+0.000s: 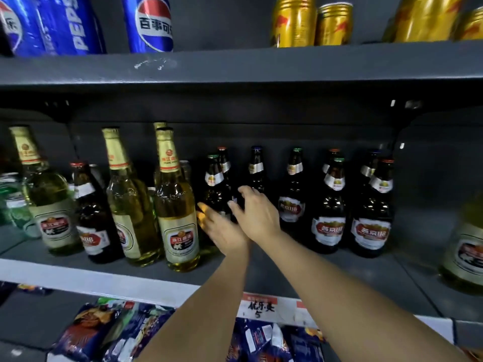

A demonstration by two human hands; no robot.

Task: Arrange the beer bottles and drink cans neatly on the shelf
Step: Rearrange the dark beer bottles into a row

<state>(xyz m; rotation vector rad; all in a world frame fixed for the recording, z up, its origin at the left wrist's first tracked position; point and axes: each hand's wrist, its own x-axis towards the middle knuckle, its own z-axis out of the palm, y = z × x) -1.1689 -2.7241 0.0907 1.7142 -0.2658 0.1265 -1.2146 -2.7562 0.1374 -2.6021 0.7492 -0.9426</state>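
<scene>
Both my hands reach into the middle shelf (pixel 261 273) among dark brown beer bottles. My left hand (pixel 222 231) has flat, spread fingers that touch the lower body of a brown bottle with a green cap (pixel 214 178). My right hand (pixel 257 212) lies just right of it, with curved fingers in front of a brown bottle with a blue cap (pixel 256 165); the hand hides any grip. Tall pale-gold beer bottles (pixel 177 205) stand to the left. More brown bottles with red labels (pixel 329 205) stand to the right. Gold cans (pixel 294 22) and blue Pepsi cans (pixel 149 24) are on the shelf above.
Green bottles (pixel 13 199) crowd the far left of the shelf. A pale bottle (pixel 467 246) stands at the far right. A handwritten price tag (pixel 258 307) hangs on the shelf's front edge. Snack bags (pixel 117 333) lie on the shelf below.
</scene>
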